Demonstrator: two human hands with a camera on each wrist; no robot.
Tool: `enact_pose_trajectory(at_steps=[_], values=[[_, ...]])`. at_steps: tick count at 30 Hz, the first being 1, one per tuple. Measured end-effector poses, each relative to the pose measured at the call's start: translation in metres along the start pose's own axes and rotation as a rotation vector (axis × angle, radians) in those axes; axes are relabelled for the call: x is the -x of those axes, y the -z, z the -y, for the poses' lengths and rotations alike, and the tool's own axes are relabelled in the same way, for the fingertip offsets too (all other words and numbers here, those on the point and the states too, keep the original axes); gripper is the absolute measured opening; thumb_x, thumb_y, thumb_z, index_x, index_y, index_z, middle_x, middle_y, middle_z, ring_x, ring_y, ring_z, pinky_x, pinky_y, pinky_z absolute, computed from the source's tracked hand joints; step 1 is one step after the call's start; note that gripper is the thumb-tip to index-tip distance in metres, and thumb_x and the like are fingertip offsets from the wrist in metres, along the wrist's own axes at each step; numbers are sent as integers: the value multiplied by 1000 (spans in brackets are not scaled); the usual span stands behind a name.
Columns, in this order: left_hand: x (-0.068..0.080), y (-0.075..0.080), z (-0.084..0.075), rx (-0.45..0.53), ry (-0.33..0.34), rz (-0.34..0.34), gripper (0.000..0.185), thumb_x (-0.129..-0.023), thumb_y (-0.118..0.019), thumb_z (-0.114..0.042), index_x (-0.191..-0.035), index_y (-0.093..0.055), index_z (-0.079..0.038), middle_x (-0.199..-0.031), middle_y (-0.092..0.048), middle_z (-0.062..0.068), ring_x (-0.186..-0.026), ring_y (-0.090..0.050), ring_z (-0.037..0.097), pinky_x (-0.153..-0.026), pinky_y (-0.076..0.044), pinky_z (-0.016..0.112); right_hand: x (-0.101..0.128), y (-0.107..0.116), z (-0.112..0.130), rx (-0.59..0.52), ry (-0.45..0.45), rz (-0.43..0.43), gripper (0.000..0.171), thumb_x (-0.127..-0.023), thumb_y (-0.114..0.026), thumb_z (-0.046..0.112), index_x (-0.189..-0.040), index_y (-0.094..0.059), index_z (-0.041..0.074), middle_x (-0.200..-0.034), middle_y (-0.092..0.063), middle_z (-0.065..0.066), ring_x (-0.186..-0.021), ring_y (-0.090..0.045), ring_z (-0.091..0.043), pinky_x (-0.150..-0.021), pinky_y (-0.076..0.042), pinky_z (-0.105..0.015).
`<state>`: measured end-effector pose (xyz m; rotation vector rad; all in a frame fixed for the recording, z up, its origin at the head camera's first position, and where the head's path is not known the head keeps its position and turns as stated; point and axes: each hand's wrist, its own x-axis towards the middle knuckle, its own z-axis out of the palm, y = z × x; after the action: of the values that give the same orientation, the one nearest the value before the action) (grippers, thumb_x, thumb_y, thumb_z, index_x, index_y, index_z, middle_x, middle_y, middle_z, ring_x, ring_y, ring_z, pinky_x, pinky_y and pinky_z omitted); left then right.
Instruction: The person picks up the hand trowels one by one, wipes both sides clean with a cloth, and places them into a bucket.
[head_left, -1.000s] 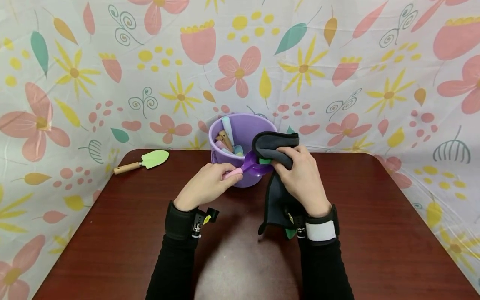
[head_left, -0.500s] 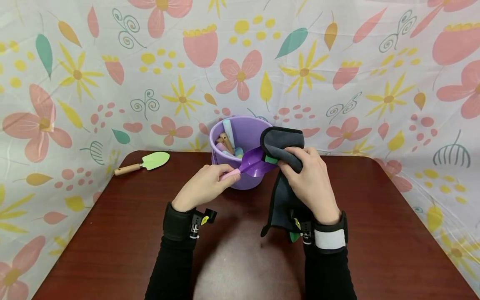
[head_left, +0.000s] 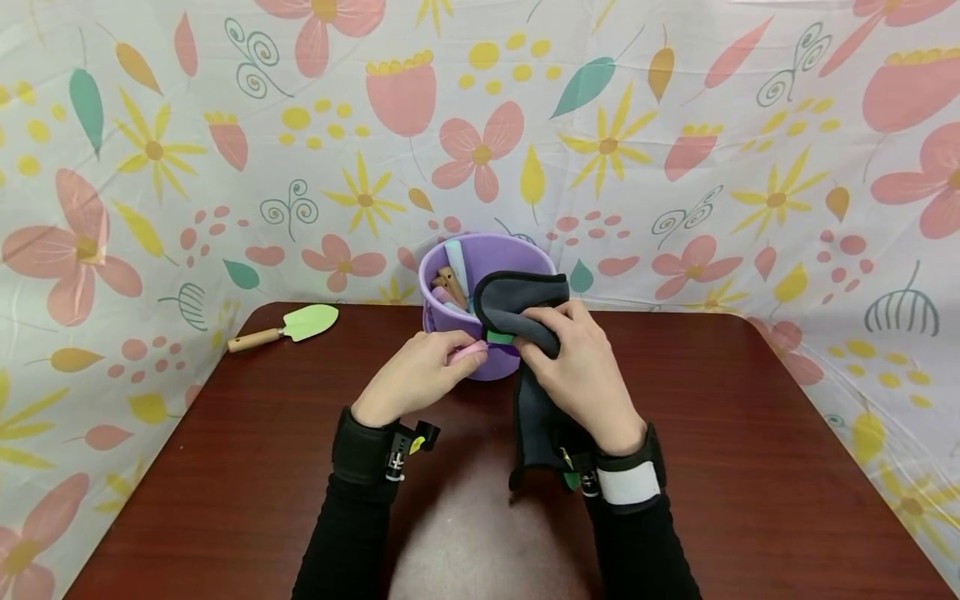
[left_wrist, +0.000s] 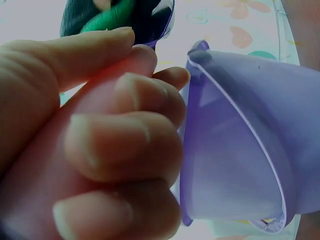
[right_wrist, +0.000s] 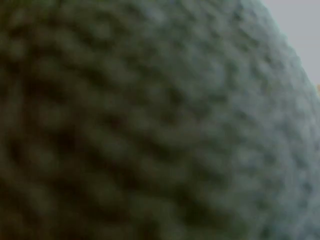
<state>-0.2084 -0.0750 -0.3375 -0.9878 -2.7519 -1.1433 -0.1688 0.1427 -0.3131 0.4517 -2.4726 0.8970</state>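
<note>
In the head view my left hand [head_left: 408,379] grips the pink handle [head_left: 467,352] of a purple toy shovel. The left wrist view shows the fingers curled round that handle. My right hand [head_left: 581,367] holds a folded dark grey cloth [head_left: 536,429] with black edging and a green underside. This cloth covers most of the shovel's blade, and its lower part hangs below the hand. Just behind both hands stands a purple bucket [head_left: 491,254] with several tools inside. Blurred grey fabric fills most of the right wrist view.
A small trowel [head_left: 310,322] with a light green blade and wooden handle lies at the far left of the brown table [head_left: 247,467]. Behind the table hangs a flower-patterned curtain [head_left: 480,100].
My right hand and the cloth moved slightly right, away from my left hand, then back left over the shovel blade. The left hand keeps its grip and has barely moved.
</note>
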Motion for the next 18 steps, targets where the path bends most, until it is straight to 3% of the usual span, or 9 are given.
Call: enact_pose_trajectory(at_steps=[10,18], values=[[-3,-4,-6,-30,-18,-16,27,-100,-57,-35,-80,-60,-18,-58,-38,-7,-50,-39,8,-52,-32,26,-4,-11,4,7,-15,40,27,-89,-70,16,-115,-70,10,-101,-54,-10,-82,-52,-23,-69,-43,-37],[0,-6,-3,-38,-34,9,27,-101,-55,-38,-83,-59,-18,-60,-39,-7,-53,-40,8,-54,-33,27,-3,-2,-12,29,-77,1,30,-89,-71,17,-117,-69,8,-101,-55,-14,-87,-54,-29,-76,-43,-44]])
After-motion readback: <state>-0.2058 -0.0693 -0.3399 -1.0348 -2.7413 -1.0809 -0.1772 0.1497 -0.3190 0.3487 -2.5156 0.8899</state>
